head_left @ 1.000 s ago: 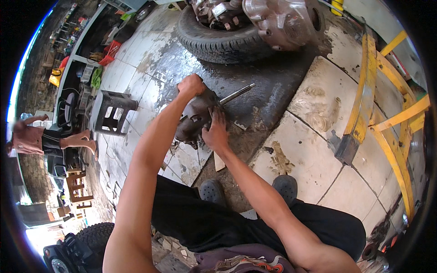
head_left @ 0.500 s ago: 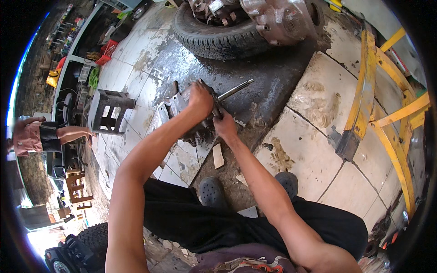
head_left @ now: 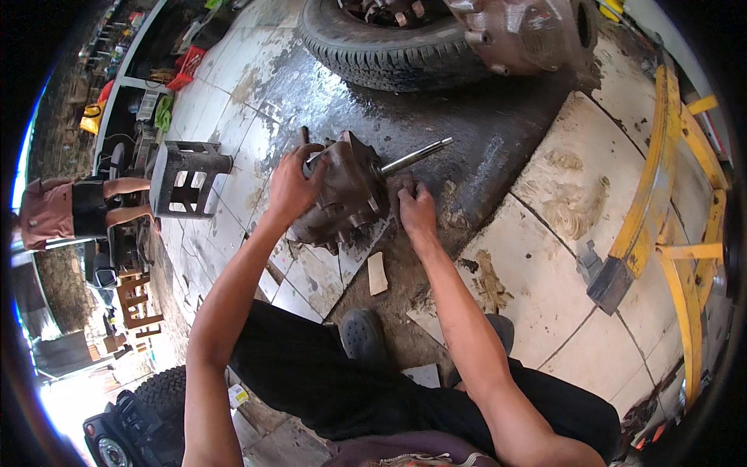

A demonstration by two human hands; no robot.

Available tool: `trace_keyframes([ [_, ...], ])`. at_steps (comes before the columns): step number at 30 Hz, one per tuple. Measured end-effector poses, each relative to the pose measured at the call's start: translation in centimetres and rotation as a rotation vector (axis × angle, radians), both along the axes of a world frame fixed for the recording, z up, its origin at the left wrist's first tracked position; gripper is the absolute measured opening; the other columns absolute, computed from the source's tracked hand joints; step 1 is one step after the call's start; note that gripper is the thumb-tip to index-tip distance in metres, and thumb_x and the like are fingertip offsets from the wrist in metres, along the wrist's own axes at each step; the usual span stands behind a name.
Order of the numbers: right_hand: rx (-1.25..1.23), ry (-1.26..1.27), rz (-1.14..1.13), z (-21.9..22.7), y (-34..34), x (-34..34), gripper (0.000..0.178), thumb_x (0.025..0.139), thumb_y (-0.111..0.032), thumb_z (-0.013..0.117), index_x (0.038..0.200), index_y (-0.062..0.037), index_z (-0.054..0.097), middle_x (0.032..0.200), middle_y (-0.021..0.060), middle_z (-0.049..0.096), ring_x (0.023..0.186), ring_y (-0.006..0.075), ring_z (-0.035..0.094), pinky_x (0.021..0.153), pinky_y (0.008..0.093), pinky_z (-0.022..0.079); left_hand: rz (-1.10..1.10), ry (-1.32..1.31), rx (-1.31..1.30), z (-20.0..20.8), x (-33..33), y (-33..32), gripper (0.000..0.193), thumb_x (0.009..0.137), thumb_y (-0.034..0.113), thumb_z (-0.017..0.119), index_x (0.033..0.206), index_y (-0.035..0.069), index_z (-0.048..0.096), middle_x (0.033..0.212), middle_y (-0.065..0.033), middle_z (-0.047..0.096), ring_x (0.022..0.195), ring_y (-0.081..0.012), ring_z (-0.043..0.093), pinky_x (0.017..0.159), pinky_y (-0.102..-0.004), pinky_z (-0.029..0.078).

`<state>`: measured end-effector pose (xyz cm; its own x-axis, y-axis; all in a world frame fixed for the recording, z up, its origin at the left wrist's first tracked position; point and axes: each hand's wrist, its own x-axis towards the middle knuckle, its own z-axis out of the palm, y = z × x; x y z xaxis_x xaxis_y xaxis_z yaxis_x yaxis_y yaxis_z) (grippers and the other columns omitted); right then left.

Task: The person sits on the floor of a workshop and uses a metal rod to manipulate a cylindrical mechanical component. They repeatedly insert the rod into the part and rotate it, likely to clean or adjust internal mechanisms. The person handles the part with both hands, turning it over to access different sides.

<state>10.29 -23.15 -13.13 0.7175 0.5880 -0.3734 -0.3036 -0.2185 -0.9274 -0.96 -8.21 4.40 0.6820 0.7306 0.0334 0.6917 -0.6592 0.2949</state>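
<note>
A brown, greasy gearbox point(head_left: 347, 187) lies on the floor in front of me, with a bright splined shaft point(head_left: 417, 156) sticking out toward the upper right. My left hand point(head_left: 292, 187) grips the casing's left side, its fingers bent over the edge and the thumb on top. Just below the shaft, beside the casing's right end, my right hand point(head_left: 416, 208) is closed at a small dark brown piece. What that piece is, and whether it belongs to the gearbox, I cannot make out.
Beyond the gearbox lies a tyre point(head_left: 389, 58) with another brown metal housing point(head_left: 529, 35) against it. A yellow steel frame point(head_left: 650, 187) stands at the right. A dark plastic stool point(head_left: 189, 179) and a standing person point(head_left: 58, 212) are at the left. A pale scrap point(head_left: 377, 273) lies near my feet.
The gearbox has turned, showing more brown casing. My left hand has shifted left from its top to its side; my right hand has moved slightly right and up. The view has also shifted.
</note>
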Motion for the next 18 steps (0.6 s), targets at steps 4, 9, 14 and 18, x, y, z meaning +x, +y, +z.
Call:
trace_keyframes([
  [4, -0.041, 0.108, 0.075, 2.7, 1.0, 1.2, 0.024, 0.089, -0.017, 0.066, 0.1, 0.0042, 0.064, 0.088, 0.0063, 0.067, 0.082, 0.0166, 0.061, 0.075, 0.0348, 0.049, 0.207, 0.01, -0.059, -3.4, 0.3, 1.4, 0.033, 0.101, 0.034, 0.053, 0.119, 0.01, 0.068, 0.113, -0.0158, 0.071, 0.109, -0.0376, 0.064, 0.095, -0.0462, 0.045],
  [9, 0.058, 0.122, 0.123, 3.1, 3.4, 3.5, 0.043, 0.084, -0.024, 0.068, 0.115, 0.0053, 0.062, 0.095, 0.0187, 0.072, 0.087, 0.0268, 0.069, 0.081, 0.0401, 0.052, 0.209, -0.034, -0.07, -3.2, 1.7, 0.7, 0.032, 0.101, 0.033, 0.051, 0.118, 0.011, 0.069, 0.112, -0.0163, 0.071, 0.109, -0.0369, 0.064, 0.095, -0.0464, 0.043],
  [14, 0.124, -0.177, 0.37, 4.0, 7.6, 4.8, 0.054, 0.083, -0.018, 0.065, 0.136, -0.0106, 0.06, 0.086, 0.0202, 0.074, 0.083, 0.0409, 0.072, 0.082, 0.0465, 0.055, 0.201, -0.051, -0.071, -2.9, 2.1, 0.6, 0.03, 0.101, 0.031, 0.053, 0.117, 0.011, 0.068, 0.112, -0.0148, 0.07, 0.108, -0.0364, 0.064, 0.095, -0.0453, 0.043],
  [18, -0.098, -0.486, 0.831, 8.4, 9.1, 6.9, 0.066, 0.084, -0.012, 0.062, 0.148, -0.0205, 0.053, 0.09, 0.0219, 0.074, 0.085, 0.0442, 0.071, 0.082, 0.0504, 0.056, 0.222, -0.022, -0.099, -2.8, 1.8, 0.8, 0.027, 0.1, 0.028, 0.054, 0.117, 0.012, 0.069, 0.112, -0.013, 0.07, 0.108, -0.0347, 0.064, 0.095, -0.0441, 0.043],
])
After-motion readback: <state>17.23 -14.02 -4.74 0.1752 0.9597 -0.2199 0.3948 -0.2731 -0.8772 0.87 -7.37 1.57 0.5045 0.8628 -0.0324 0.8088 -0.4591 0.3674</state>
